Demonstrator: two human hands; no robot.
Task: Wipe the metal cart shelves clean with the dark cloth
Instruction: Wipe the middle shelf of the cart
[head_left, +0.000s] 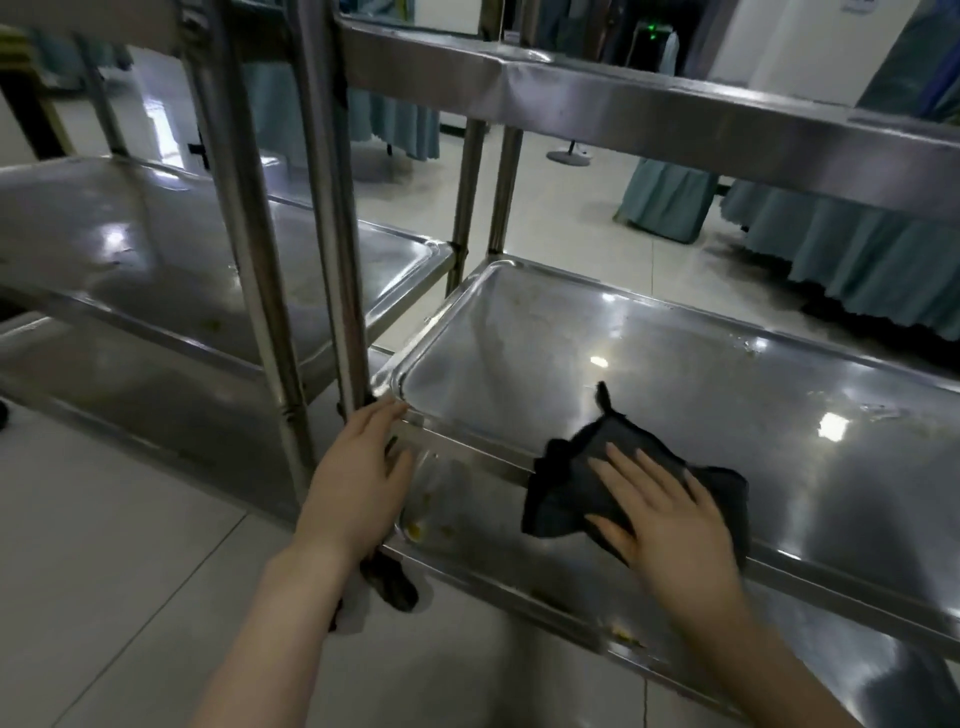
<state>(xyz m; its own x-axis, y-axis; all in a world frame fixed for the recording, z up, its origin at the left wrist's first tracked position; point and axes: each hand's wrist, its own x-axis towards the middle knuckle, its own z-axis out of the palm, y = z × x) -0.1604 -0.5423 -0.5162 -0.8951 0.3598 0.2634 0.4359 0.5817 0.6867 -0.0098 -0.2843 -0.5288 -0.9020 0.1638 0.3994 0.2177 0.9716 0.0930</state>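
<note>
- The right hand (660, 514) has a wide, flat grip: its straight fingers press the dark cloth (571, 483) down rather than clutching it.
- The cloth lies bunched on the middle shelf (675, 364) of the right-hand cart, at its near edge, with one fold draped over the rim.
- The left hand (358, 478) rests loose-fingered on the shelf's near corner beside the upright post (332, 234), seemingly to steady the cart.
- This shelf shines, yet dull smears show toward its far right, so I judge it partly wiped.
- Yellow specks (414, 530) lie on the metal below the near rim, unwiped.
- The neighbouring cart's shelf (130, 234) looks smudged, and the top shelf (623, 104) cannot be judged; most work appears left.
</note>
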